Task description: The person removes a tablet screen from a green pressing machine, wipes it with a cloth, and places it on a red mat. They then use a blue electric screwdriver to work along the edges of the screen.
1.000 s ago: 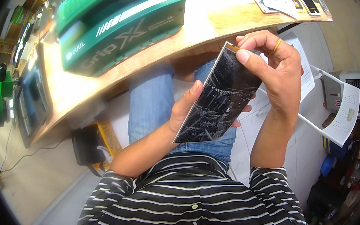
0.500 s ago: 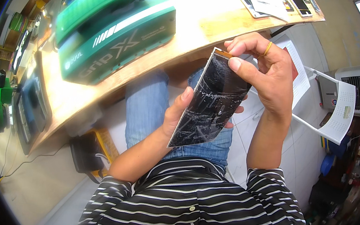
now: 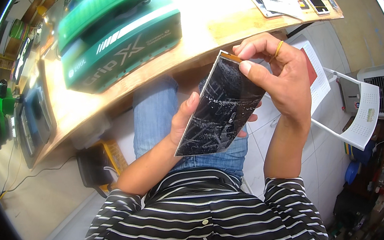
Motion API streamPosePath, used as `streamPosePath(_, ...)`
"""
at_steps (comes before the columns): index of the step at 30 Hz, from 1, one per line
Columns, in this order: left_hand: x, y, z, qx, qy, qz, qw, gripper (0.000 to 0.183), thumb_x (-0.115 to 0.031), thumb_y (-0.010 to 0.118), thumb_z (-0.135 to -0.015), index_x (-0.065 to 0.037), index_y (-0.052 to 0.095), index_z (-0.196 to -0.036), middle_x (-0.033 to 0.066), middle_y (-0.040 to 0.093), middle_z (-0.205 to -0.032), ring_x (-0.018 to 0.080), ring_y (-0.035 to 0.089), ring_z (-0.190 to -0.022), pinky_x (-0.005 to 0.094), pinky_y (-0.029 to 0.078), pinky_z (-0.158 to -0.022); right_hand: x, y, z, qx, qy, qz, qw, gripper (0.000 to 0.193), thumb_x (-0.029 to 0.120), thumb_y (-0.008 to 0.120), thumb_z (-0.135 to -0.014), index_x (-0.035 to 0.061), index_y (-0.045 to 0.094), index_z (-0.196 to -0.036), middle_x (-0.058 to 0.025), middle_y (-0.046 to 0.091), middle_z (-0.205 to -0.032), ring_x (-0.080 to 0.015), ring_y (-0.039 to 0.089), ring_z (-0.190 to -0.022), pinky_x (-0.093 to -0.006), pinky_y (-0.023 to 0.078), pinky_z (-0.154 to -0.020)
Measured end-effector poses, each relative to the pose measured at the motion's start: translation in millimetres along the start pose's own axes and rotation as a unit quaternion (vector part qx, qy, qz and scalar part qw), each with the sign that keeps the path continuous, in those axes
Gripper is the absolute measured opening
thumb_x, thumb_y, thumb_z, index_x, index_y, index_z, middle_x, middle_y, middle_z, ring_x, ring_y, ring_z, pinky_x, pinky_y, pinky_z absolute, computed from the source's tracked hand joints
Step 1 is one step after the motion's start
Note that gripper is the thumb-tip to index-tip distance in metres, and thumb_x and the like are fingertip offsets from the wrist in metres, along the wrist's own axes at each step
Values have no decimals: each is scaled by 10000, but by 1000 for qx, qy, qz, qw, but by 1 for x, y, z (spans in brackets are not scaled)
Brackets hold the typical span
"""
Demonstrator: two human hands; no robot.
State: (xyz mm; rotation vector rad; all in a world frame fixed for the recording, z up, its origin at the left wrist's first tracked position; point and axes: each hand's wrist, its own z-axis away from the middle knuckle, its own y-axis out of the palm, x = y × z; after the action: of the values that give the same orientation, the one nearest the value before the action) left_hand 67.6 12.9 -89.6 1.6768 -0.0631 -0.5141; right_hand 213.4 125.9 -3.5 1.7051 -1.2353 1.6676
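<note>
A black phone screen panel [image 3: 220, 113] is held tilted above my lap, its dark face marked with whitish streaks and specks of residue. An orange-brown strip [image 3: 231, 56] runs along its top edge. My left hand [image 3: 182, 121] grips the panel from the left and beneath, the thumb on the left edge and fingertips showing past the right edge. At the top right corner, my right hand [image 3: 287, 81] has its thumb and bent forefinger pinched together by the strip. Whether a thin film or bit of residue lies in that pinch cannot be made out.
Ahead is a wooden workbench [image 3: 205, 41] carrying a green machine [image 3: 129, 48]. Papers [image 3: 277, 2] and phone parts [image 3: 315, 3] lie at its far right. A white perforated chair [image 3: 363, 114] and an air cooler [image 3: 380, 90] stand right; a black-and-yellow case [image 3: 96, 166] is lower left.
The panel and both hands have shifted slightly left in the picture, and the panel is turned a little. The grip of both hands looks the same.
</note>
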Motion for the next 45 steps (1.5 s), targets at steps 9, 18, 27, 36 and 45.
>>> streamPosePath(9,0,-4,0,9,-6,14,1000,948,-688,513,-908,-26,261,-1539,336,403,-1444,487,493,-1297,518,532,-994,5,-1,1,9,15,19,1000,134,94,741,-824,16,677,-912,-93,703,-950,-164,648,-956,-313,479,-925)
streamPosePath(18,1,-6,0,24,-17,25,999,980,-696,530,-890,-32,241,-1550,331,383,-1468,509,464,-1316,544,516,-999,8,2,4,4,28,26,999,125,90,735,-820,12,673,-897,-87,697,-935,-161,648,-933,-308,484,-915)
streamPosePath(27,2,-5,1,30,-13,35,999,989,-703,534,-885,-32,242,-1550,319,390,-1469,512,471,-1307,542,517,-993,14,3,4,14,-9,42,999,177,125,768,-827,4,666,-907,-80,697,-938,-147,643,-915,-295,490,-880)
streamPosePath(36,-3,-5,1,21,-11,-29,999,980,-676,581,-873,-17,282,-1533,302,444,-1429,474,504,-1294,503,536,-990,10,-2,4,27,25,-46,998,153,66,745,-831,-13,659,-929,-75,684,-947,-143,646,-900,-290,505,-856)
streamPosePath(45,-3,-8,1,5,4,-141,990,1005,-680,610,-844,87,394,-1456,262,559,-1308,269,591,-1171,349,513,-930,-8,-9,5,38,-78,-98,991,175,26,771,-804,-12,663,-936,-104,693,-959,-172,668,-926,-323,521,-883)
